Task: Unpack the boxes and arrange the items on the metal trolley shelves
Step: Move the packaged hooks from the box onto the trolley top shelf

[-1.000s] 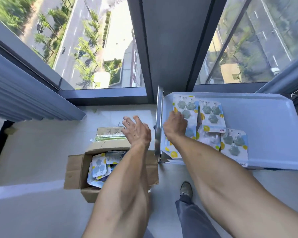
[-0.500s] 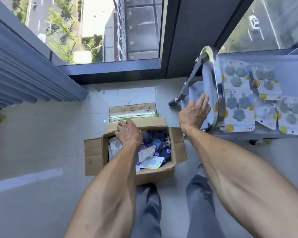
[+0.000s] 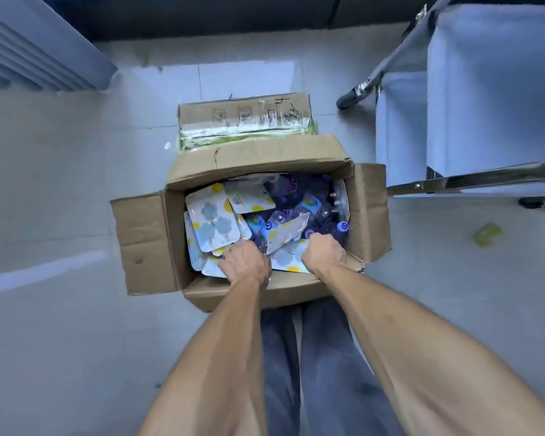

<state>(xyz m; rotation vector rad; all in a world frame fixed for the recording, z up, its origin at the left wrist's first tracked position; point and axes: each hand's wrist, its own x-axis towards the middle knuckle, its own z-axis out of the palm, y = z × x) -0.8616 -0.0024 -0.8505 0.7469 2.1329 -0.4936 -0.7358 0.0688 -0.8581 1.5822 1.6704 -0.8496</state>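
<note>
An open cardboard box [image 3: 145, 243] stands on the floor below me, filled with white blister packs [image 3: 211, 225] of grey flower-shaped hooks and dark blue items [image 3: 299, 196]. Both hands are down inside its near end. My left hand [image 3: 246, 262] curls its fingers round a blister pack at the near left of the pile. My right hand [image 3: 324, 251] is curled over the edge of another blister pack [image 3: 288, 259]; its fingertips are hidden. The metal trolley [image 3: 497, 89] stands at the upper right, with a lower shelf [image 3: 400, 127] showing beside it.
A second, narrower cardboard box [image 3: 246, 116] with green-white contents lies just behind the open one. A trolley wheel [image 3: 348, 100] sits near it. A yellow-green scrap [image 3: 486, 234] lies on the floor at right. A grey curtain [image 3: 29, 42] hangs at the upper left.
My right hand left the trolley and dropped into the box beside the left. My view tilted down from the window and trolley top onto the box.
</note>
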